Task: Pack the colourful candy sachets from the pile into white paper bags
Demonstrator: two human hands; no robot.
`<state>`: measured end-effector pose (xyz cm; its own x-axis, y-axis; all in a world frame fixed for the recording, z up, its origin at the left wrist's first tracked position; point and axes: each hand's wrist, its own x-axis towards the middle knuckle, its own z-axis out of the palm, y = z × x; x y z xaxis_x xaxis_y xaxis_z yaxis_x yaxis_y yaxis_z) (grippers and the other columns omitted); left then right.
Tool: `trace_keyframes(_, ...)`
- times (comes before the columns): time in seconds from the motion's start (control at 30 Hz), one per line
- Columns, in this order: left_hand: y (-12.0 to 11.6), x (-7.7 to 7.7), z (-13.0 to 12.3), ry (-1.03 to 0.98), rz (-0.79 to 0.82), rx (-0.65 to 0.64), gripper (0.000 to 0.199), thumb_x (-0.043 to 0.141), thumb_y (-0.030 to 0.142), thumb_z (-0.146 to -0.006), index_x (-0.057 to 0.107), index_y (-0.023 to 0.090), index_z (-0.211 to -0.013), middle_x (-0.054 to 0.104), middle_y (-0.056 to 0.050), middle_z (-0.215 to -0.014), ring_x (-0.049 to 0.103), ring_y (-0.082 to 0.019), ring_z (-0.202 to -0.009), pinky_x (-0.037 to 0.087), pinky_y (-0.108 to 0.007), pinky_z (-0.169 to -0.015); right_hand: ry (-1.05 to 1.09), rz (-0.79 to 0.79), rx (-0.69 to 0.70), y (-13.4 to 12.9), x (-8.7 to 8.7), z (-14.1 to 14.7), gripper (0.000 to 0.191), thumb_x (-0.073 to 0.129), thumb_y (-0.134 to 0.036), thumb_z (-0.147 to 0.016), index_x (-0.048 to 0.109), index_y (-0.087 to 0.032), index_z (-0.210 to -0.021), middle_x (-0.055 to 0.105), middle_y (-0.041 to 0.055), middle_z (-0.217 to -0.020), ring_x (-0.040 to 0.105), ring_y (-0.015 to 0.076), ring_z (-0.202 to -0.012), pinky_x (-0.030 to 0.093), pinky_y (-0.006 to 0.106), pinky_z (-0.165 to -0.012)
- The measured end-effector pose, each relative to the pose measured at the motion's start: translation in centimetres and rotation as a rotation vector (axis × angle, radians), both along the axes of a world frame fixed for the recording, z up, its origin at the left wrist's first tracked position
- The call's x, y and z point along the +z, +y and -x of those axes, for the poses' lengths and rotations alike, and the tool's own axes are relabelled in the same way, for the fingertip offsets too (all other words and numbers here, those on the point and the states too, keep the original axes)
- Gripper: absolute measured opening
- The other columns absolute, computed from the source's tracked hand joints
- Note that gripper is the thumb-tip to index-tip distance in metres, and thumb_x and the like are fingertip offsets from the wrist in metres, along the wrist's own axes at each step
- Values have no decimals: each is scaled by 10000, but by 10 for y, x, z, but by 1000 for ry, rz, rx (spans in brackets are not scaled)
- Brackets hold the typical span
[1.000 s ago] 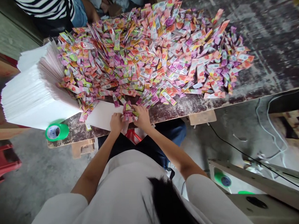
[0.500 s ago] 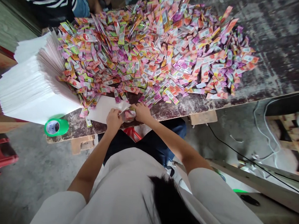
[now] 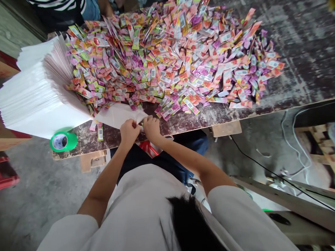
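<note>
A white paper sheet (image 3: 116, 115) lies slanted on the dark worn table, near its front edge. My left hand (image 3: 129, 134) is closed on the sheet's lower right part, fingers pinched together. Right beside it, my right hand (image 3: 152, 129) is closed over the sheet's right end, its fingers curled down. Between the two hands a small bit of a wrapped packet shows; the rest is hidden by the paper and my fingers. Behind the sheet spreads a big heap of colorful small packets (image 3: 168, 63). One loose packet (image 3: 100, 132) lies left of my left hand.
Tall stacks of white paper (image 3: 42, 97) stand at the table's left end. A roll of green tape (image 3: 71, 141) sits at the front left corner of the table (image 3: 300, 67). Across the table at the upper left is a person in a striped top (image 3: 61, 4). A red stool (image 3: 4, 175) is at far left.
My right hand has moved slightly left, closer to my left hand. The bundle of packets seen between my hands is now mostly covered by paper and fingers.
</note>
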<state>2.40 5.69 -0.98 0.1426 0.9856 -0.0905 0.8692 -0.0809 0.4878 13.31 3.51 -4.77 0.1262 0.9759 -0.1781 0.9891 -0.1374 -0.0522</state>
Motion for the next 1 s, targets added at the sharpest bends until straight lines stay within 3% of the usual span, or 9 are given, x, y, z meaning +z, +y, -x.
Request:
trace_keyframes(0.2,-8,7,-6,136,-48,-133,67,545,149,-774,578,194,-736,630,-73,-819,606,-224,-809,431,-339,-755,48,108,-85,24,7,5,350,301,-56,-922,573,-21,-1139,658,285,-1038,656,344,-959,465,456,-764)
trace_keyframes(0.37,-22,-8,-9,-8,-91,-189,104,498,149,-836,589,197,-843,618,-85,-922,596,-231,-939,448,-355,-861,262,173,-153,31,15,-10,303,497,-153,-874,572,-35,-1143,690,246,-1018,681,314,-985,500,407,-806)
trace_keyframes(0.47,-41,-25,-6,-146,-166,-86,325,600,194,-792,543,163,-1111,580,-140,-1137,545,-265,-1113,430,-392,-964,399,238,-202,26,21,-28,537,687,-241,-715,558,-38,-1195,699,222,-1024,681,311,-1004,518,357,-803)
trace_keyframes(0.53,-49,-35,-3,-196,-144,27,538,665,243,-755,462,129,-1240,551,-179,-1216,566,-279,-1089,448,-402,-939,472,263,-235,21,22,-36,603,720,-287,-665,575,-55,-1203,703,209,-1030,682,321,-999,527,354,-787)
trace_keyframes(0.63,-45,-38,3,-136,2,39,416,566,241,-834,488,153,-1234,643,-146,-1077,642,-266,-917,466,-380,-835,598,240,-250,13,21,-41,554,729,-371,-643,641,-125,-1132,713,160,-1040,681,326,-995,527,371,-804)
trace_keyframes(0.7,-37,-35,7,15,46,5,275,478,186,-862,568,172,-1122,682,-131,-938,655,-285,-877,451,-384,-810,758,215,-288,9,16,-41,484,743,-372,-603,678,-167,-1036,719,105,-1017,678,300,-977,526,363,-812)
trace_keyframes(0.8,-31,-29,9,219,43,-114,190,452,152,-846,619,172,-934,686,-149,-850,650,-311,-871,434,-398,-813,1201,174,-468,4,8,-36,373,740,-274,-524,675,-169,-876,709,30,-863,667,221,-823,530,309,-723)
trace_keyframes(0.9,-38,-29,11,274,48,-215,157,464,168,-841,613,182,-889,674,-136,-807,645,-295,-842,434,-384,-807,1611,179,-671,-3,3,-28,245,689,-197,-472,598,-157,-697,615,-19,-617,577,151,-588,488,269,-566)
trace_keyframes(1.0,-48,-35,17,225,106,-233,155,461,182,-846,608,189,-894,656,-116,-779,642,-281,-819,449,-378,-789,1717,78,-729,-12,0,-20,275,671,-201,-457,568,-158,-708,572,-41,-576,521,125,-538,458,258,-527)
